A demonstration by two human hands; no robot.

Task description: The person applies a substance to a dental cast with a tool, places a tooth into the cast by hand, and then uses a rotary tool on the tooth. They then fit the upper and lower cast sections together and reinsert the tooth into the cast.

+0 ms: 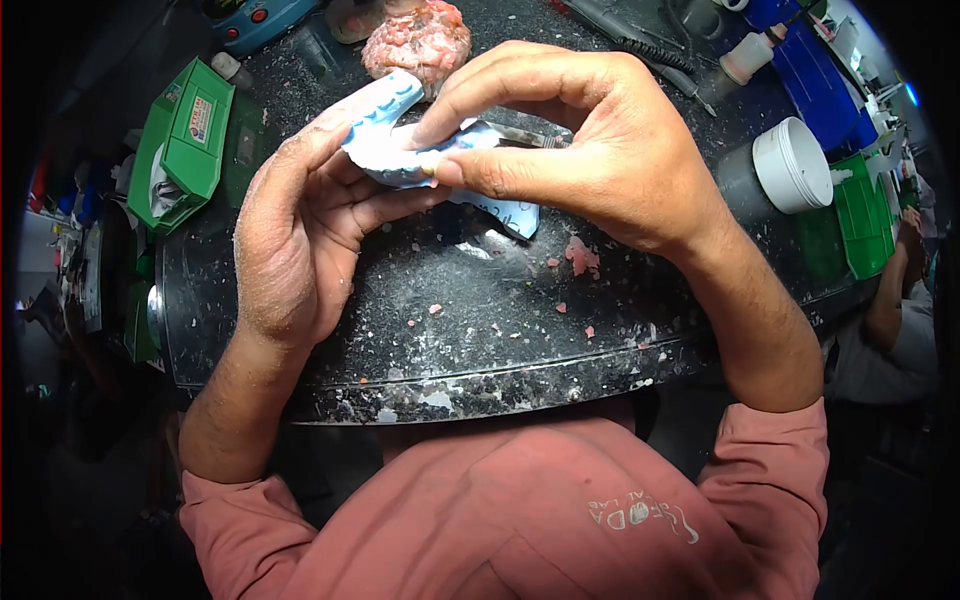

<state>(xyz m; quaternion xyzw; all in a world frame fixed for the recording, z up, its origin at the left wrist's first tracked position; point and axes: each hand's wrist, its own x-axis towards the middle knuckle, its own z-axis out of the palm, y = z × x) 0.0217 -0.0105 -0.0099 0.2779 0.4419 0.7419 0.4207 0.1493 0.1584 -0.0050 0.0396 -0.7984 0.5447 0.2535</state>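
Note:
A pale blue-and-white dental cast with blue tooth-shaped marks is held up over the bench, brightly lit. My left hand is closed around its left side, fingers underneath. From the right, my right hand pinches the cast's near edge with the thumb, its index finger resting on the glaring inner face. Whether something small sits between those fingertips is hidden. Just below lies another light blue piece with dark markings. Part of a metal tool shows behind my right fingers.
Beyond the hands sits a lumpy pink mass. Green bins flank the dark bench, with a white tub at right. Pink scraps lie nearby. A corded tool is at the back. Another person's arm shows far right.

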